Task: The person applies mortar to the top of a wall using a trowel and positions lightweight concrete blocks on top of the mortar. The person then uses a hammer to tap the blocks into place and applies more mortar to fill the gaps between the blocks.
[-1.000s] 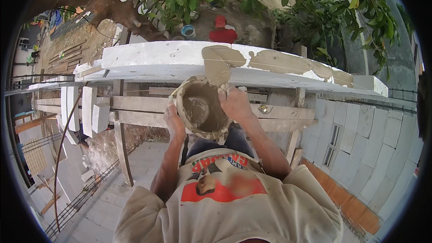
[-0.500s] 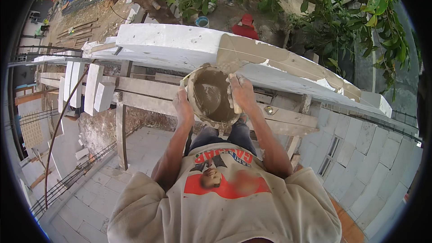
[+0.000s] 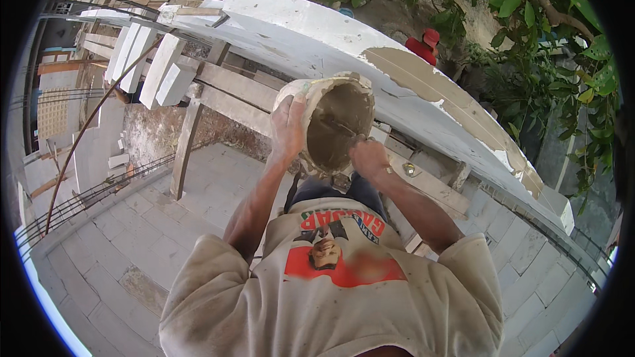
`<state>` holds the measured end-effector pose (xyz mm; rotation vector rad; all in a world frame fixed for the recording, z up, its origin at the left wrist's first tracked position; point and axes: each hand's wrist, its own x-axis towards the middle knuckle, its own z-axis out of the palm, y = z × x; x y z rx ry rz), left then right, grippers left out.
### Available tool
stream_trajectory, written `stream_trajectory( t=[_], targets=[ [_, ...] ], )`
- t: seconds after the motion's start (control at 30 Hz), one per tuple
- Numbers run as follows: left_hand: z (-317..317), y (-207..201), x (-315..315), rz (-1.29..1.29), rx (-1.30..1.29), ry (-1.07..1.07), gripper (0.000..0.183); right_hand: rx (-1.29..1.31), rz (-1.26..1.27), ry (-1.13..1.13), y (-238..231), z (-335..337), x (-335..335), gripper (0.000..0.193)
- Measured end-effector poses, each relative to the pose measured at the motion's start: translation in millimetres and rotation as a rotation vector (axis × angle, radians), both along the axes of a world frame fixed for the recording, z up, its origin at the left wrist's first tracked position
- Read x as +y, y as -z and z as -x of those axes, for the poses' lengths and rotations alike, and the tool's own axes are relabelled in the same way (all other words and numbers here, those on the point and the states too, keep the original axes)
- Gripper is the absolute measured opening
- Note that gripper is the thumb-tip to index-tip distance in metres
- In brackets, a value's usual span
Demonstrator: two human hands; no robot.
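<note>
A mortar-crusted bucket [image 3: 281,100] is tipped over in front of my body, its mouth facing up and to the right. Grey-brown wet mortar [image 3: 324,139] coats its inside. My left hand [image 3: 289,129] grips the bucket's left side, fingers up near the rim. Closed in a fist at the bucket's right rim, my right hand [image 3: 369,157] holds a trowel, whose thin metal shank [image 3: 345,126] reaches into the mortar. The trowel's blade is mostly hidden in the bucket. Just beyond stands a white block wall [image 3: 297,21], with a mortar layer [image 3: 423,78] along its top right part.
Wooden planks [image 3: 231,106] run between me and the wall, with upright white blocks [image 3: 165,69] at their left. A small round metallic thing [image 3: 409,169] lies on the right plank. Beyond the wall are a person in red [image 3: 423,46] and leafy branches [image 3: 516,0]. Rebar [image 3: 119,188] crosses the left.
My view has turned, and the wall slants more. The bucket has tilted further. My right hand has moved the trowel from the wall-side rim into the bucket.
</note>
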<state>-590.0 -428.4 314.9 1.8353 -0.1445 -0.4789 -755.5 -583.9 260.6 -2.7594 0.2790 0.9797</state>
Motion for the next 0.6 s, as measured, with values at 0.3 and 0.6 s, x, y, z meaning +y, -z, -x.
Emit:
stream_trajectory(
  t=[0.3, 0.6],
  targets=[
    [-13, -11, 11, 0.021, 0.047, -0.195, 0.049, 0.105, -0.810, 0.397, -37, -11, -42, 0.041],
    [-9, 48, 46, 0.224, 0.298, -0.496, 0.052, -0.108, -0.766, 0.676, -113, -40, -104, 0.043]
  ],
)
